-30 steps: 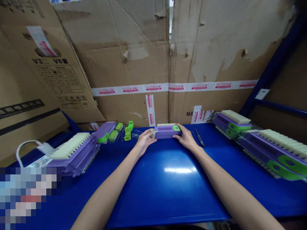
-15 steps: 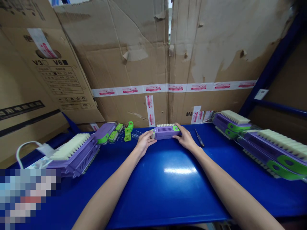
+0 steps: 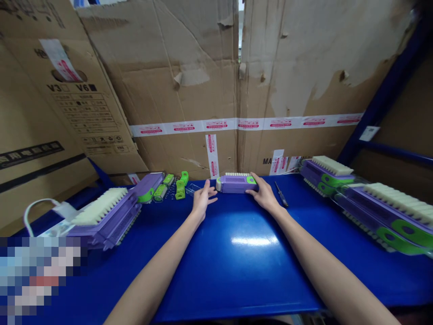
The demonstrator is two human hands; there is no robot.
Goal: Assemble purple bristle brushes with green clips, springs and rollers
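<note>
Purple vented casing [image 3: 237, 184], probably stiff, suits end-gripping: right fingers [image 3: 260, 182] clasp its green end, left fingers [image 3: 207, 186] spread empty beside its opposite end.

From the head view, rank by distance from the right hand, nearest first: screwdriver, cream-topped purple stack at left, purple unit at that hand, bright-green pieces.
1. Purple unit: its right end touches the right hand.
2. Screwdriver: just right of that hand, apart.
3. Bright-green pieces: left of the left hand.
4. Cream-topped purple stack: far left.
</note>
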